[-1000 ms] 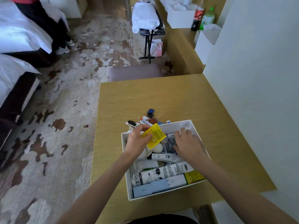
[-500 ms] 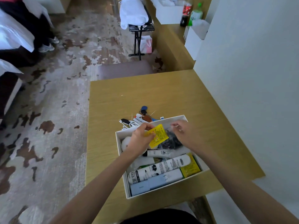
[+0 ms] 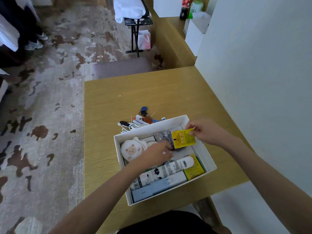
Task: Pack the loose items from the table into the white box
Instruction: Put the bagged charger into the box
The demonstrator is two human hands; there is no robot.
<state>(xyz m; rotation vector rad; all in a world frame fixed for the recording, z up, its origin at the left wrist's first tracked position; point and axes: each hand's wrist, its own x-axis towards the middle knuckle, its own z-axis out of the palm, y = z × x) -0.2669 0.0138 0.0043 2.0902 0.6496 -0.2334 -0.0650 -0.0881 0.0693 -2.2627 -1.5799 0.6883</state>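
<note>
The white box (image 3: 205, 150) sits on the wooden table (image 3: 168, 92), close to the person. Nearest in the box lie a pale blue box (image 3: 152, 188) and a white tube (image 3: 168, 168), with a yellow pack (image 3: 194, 169) beside them. The left hand (image 3: 156, 153) reaches down into the middle of the box; I cannot tell if it grips anything. A white sheep toy (image 3: 131, 148) lies just beside it. The right hand (image 3: 205, 131) pinches a yellow packet (image 3: 183, 137) by its top corner, above the far part of the box. Behind the box, a white cable (image 3: 135, 125) and some keys (image 3: 145, 114) lie loose on the table.
</note>
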